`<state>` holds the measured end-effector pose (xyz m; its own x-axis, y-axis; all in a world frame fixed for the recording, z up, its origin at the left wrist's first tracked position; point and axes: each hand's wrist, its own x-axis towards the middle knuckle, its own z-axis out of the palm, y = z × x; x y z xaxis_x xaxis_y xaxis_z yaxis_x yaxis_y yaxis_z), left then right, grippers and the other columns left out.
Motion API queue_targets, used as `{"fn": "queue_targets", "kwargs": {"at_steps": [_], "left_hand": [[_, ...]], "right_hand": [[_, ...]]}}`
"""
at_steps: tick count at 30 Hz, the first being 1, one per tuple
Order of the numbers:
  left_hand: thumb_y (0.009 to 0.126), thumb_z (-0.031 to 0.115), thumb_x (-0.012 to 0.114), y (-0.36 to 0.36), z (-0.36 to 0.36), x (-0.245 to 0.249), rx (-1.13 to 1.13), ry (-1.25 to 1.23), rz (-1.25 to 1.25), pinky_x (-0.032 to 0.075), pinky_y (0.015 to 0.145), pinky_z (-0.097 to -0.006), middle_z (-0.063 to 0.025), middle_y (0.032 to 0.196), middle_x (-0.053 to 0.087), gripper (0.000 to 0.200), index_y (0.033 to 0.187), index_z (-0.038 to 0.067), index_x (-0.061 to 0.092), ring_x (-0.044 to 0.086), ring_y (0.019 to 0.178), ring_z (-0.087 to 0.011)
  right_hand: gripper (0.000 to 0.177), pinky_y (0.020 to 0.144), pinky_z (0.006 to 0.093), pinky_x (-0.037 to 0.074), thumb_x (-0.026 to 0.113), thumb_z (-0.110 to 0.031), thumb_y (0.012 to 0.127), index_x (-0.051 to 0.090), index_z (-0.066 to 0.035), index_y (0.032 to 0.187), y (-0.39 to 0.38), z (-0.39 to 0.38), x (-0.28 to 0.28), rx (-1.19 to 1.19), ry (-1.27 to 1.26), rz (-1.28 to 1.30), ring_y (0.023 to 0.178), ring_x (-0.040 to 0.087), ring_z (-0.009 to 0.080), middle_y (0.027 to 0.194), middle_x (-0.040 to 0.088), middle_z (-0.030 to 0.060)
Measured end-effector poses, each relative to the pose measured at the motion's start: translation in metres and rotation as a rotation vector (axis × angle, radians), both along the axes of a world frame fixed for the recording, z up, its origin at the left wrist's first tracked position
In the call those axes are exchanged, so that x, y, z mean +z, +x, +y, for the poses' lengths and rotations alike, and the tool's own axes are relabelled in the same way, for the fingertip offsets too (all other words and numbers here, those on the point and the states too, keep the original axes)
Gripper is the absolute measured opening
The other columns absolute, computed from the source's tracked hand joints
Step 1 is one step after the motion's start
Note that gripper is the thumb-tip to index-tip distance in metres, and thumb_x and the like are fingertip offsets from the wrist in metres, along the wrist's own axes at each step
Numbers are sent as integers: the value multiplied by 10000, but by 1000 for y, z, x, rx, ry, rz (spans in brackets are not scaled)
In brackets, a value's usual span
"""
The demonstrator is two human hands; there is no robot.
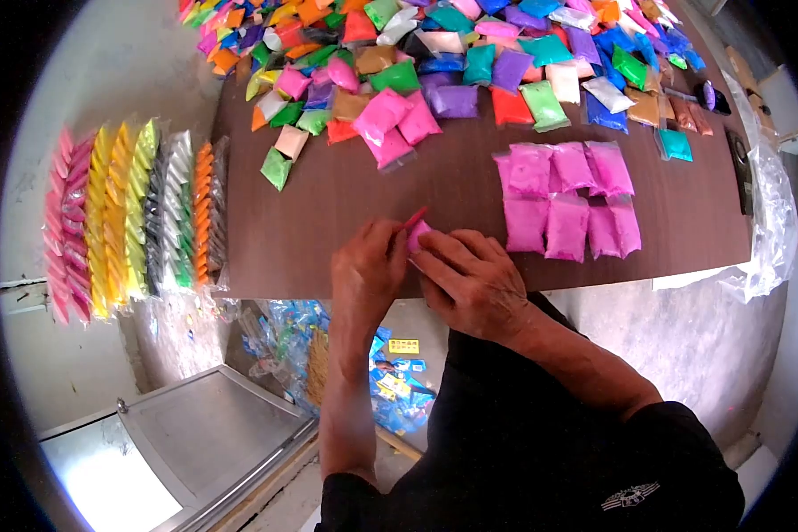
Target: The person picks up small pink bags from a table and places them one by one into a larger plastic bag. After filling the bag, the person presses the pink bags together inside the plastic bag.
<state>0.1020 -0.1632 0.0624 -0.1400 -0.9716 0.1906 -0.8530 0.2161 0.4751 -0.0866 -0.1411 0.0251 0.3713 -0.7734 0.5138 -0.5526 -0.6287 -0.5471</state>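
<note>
On the far left, long packs of bright, twisty shapes (120,213) lie beside the brown desk (301,213). Next come three pink bags (386,124) in a bunch, at the near side of a big, messy heap of bags (510,71). That heap could slide if something knocks it, because many bags lean on each other.

The left hand (363,266) is near the front edge of the desk. Its arm comes almost straight up, and its thumb and fingers pinch a thin red thing (415,216) that slants up to the right. If the tip is sharp, a slip could poke a hole in the small pink bag (418,235) right next to it. That small bag is between the two hands, close to the front edge. If the grip gets loose, it could drop off.

The right hand (481,282) has its palm down and its fingers bent over the small bag, gripping it. Its arm slants in from the lower right. The fingers hide part of the bag, so nobody can tell if its top is shut. Squeezing too hard could make the bag pop open.

Just right of this hand are two rows of pink bags (567,229), some on top of others. A bump from the hand could push them crooked.
</note>
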Motion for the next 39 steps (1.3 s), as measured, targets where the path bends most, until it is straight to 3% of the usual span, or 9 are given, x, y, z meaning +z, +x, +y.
{"fn": "queue_targets", "kwargs": {"at_steps": [12,15,17,27,29,32,33,38,39], "left_hand": [[974,128,707,11,-3,3,93,19,47,569,711,-487,-176,928,732,83,1000,52,729,724,829,-416],[969,111,711,7,4,10,-47,-23,117,567,708,-476,-187,920,734,72,1003,56,742,730,841,-410],[955,69,736,7,8,5,-18,3,132,579,704,-408,-193,904,755,88,1013,15,774,755,795,-351],[964,79,739,5,10,17,-18,31,194,563,700,-362,-167,877,755,109,997,-22,765,740,766,-246],[977,68,730,10,16,0,124,110,233,564,705,-341,-149,872,769,108,1010,-23,776,730,769,-193],[958,78,748,15,19,8,260,66,254,560,666,-360,-194,841,742,84,973,-3,765,747,730,-261],[966,81,746,15,22,17,254,112,247,548,642,-336,-177,805,734,82,976,3,771,723,692,-198],[948,52,763,7,41,4,128,130,398,536,620,-343,-166,785,734,61,943,-8,760,708,669,-200],[949,60,768,12,40,3,200,88,251,555,654,-344,-157,817,753,87,977,-23,766,722,720,-188]], "right_hand": [[428,897,428,522,774,-192,861,711,-54,1261,1,-1,3,7,60,19,1126,633,300,1333,651,124],[415,884,433,526,776,-197,861,713,-64,1249,3,-1,3,-2,44,6,1109,637,300,1306,654,119],[412,873,430,528,777,-200,861,708,-64,1244,2,0,4,-8,42,7,1096,641,300,1299,653,116],[382,828,414,533,782,-167,839,710,-82,1205,2,-1,6,-17,21,-45,1053,652,295,1233,651,117],[372,813,408,529,795,-162,829,712,-87,1184,2,-2,6,-26,16,-71,1022,659,290,1201,646,107],[336,805,405,528,798,-152,832,717,-90,1152,0,-1,7,-15,9,-52,982,667,286,1158,647,99],[336,805,405,528,798,-152,832,717,-90,1152,0,0,5,-13,9,-51,982,667,286,1158,647,99],[264,817,389,542,787,-69,836,741,-72,1096,0,1,6,-35,-3,-94,950,676,282,1111,680,84],[264,817,389,542,787,-69,836,741,-72,1096,-1,1,4,-37,-1,-91,950,676,282,1111,680,84]]}}
